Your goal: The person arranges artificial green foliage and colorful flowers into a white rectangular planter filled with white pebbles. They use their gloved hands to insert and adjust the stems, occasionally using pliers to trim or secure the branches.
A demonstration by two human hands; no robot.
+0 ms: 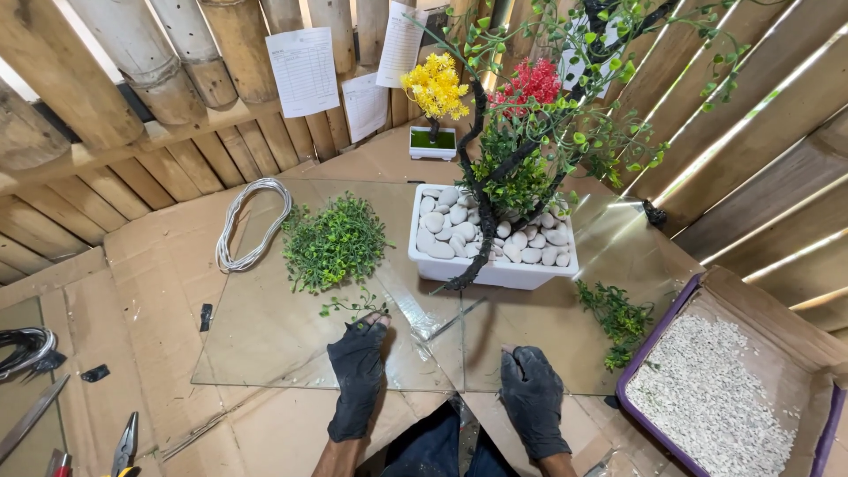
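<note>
Both my hands wear black gloves and rest on a glass sheet (265,336) laid over cardboard. My left hand (358,375) lies flat, its fingertips touching a small green sprig (352,306). My right hand (533,397) rests palm down near the front edge, holding nothing. Beyond them stands a white rectangular pot (495,269) filled with white pebbles and holding an artificial tree (530,150) with a dark trunk, green leaves and red flowers. A loose clump of green foliage (334,240) lies left of the pot.
A white wire coil (252,221) lies at the left. More green sprigs (618,322) sit by a purple-edged box of white gravel (715,397). A small yellow-flowered plant (435,97) stands at the back. Pliers (125,442) and black wire (26,346) lie far left. Bamboo walls surround.
</note>
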